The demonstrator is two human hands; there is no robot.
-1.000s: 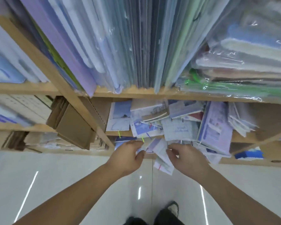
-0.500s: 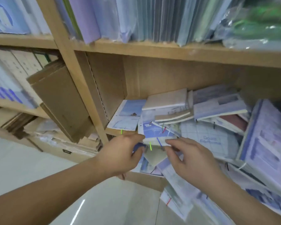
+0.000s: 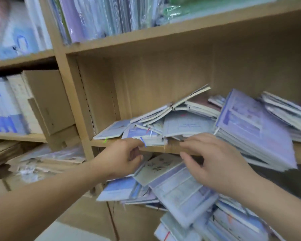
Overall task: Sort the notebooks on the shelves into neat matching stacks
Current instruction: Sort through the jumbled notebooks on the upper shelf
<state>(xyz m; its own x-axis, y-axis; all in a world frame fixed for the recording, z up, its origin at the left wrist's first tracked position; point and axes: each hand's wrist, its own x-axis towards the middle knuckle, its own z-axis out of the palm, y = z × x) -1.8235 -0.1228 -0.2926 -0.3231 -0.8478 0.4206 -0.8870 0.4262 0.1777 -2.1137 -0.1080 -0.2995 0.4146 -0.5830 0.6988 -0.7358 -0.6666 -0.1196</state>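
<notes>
fingers [image 3: 137,143] of the left hand [image 3: 122,158]: curled, forefinger tip at the front edge of a blue-and-white notebook [image 3: 146,136]; blur hides whether they pinch it. fingers [image 3: 193,140] of the right hand [image 3: 215,160]: loosely bent, slightly spread, thumb apart underneath, holding nothing that shows, at the lip of the middle shelf [image 3: 163,149].

task items: loose heap of notebooks [image 3: 181,120] on the middle shelf, lying flat and tilted across one another, some propped up at the back. purple stack [image 3: 254,131] to its right, leaning and jutting over the shelf lip. lower heap [image 3: 179,190] on the level beneath, sliding forward under both hands.

surroundings: wooden upright [image 3: 68,94] dividing two bays. brown cardboard box [image 3: 47,101] in the left bay beside pale blue spines. upright folders [image 3: 102,16] in clear wrap on the top shelf, with a green packet [image 3: 177,7] to their right. the shelf lip lies between the hands and the upper heap.

counts: hands, two. shelf levels in the right bay, three. notebooks too many and too blurred to count. coloured bands at the shelf front: one green [image 3: 105,140], one blue [image 3: 143,142], one red [image 3: 148,130].

writing: cover print present on several notebooks, none legible.
</notes>
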